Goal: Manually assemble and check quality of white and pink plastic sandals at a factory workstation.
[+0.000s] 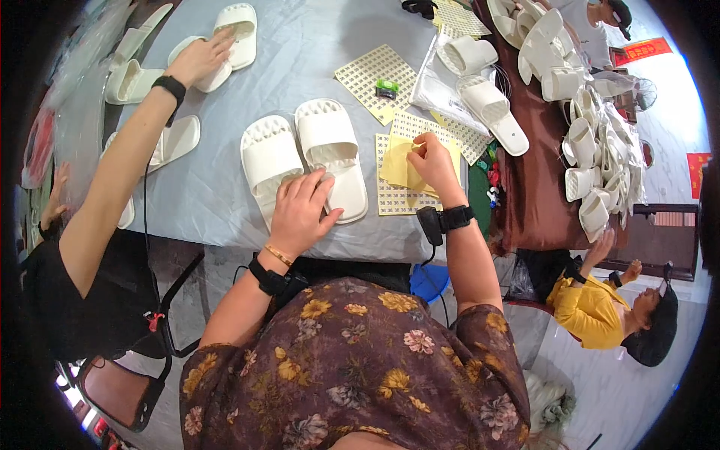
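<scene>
A pair of white slide slippers lies in front of me, the left slipper [271, 154] and the right slipper [330, 150] side by side with toes pointing away. My left hand [300, 210] rests across their heel ends, fingers spread. To the right, my right hand [435, 166] is closed in a pinch over a yellow sticker sheet [394, 202], part of which is bare yellow backing [397, 166]. Whatever sits between thumb and forefinger is too small to make out. Beyond it lies another sticker sheet [367, 71] with a small dark and green object [387, 88] on top.
At the left, a co-worker's hand [201, 60] touches white slippers [238, 37]. More slippers [491, 112] lie on a plastic bag [442, 82] at far right. Slippers [585, 142] pile up on a brown-covered table [525, 202]. A person in yellow [592, 307] sits beside it.
</scene>
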